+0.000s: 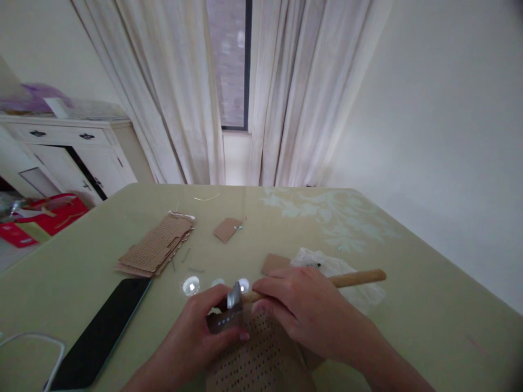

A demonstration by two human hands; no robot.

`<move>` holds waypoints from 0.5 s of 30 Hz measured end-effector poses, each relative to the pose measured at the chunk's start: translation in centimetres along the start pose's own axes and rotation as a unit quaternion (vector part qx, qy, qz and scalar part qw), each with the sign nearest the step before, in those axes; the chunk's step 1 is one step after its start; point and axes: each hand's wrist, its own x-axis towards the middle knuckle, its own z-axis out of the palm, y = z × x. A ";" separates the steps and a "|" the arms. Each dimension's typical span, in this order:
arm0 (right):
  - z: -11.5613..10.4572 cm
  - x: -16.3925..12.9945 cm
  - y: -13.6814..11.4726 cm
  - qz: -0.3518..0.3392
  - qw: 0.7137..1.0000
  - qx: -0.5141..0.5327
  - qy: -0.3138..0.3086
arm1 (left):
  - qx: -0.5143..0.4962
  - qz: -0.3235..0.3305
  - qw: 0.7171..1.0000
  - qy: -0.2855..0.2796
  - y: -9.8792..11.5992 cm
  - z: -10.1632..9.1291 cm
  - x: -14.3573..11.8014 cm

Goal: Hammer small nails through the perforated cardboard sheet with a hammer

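My right hand [304, 307] is closed round a wooden handle [359, 278] that sticks out to the right; its small metal head [234, 295] shows between my two hands. My left hand [198, 332] pinches a small dark strip with a row of holes [223, 321] right under that metal head. Both hands rest on a perforated cardboard sheet [261, 362] at the table's near edge.
A stack of perforated cardboard pieces [157, 246] lies at left-centre, with small cardboard bits [227, 228] [274, 263] beyond. A black phone [102, 332] and white cable [32, 343] lie near left. Crumpled clear plastic [330, 267] sits behind my right hand. A white cabinet [73, 152] stands far left.
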 end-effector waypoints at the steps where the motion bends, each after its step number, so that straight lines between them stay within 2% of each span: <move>1: 0.0 0.0 0.0 0.003 1.000 0.001 0.002 | 0.001 -0.003 1.000 -0.003 0.0 0.0 0.0; 7: -0.1 -0.2 0.2 0.006 0.999 -0.028 -0.024 | -0.035 -0.023 0.997 -0.061 0.5 -0.1 0.0; 12: -0.7 -0.8 0.7 0.022 0.999 -0.033 -0.026 | -0.059 -0.041 0.989 -0.130 1.0 -1.3 0.0; 15: -0.7 -0.9 1.1 0.029 0.999 -0.030 -0.033 | -0.056 -0.054 0.986 -0.151 0.9 -1.9 -0.2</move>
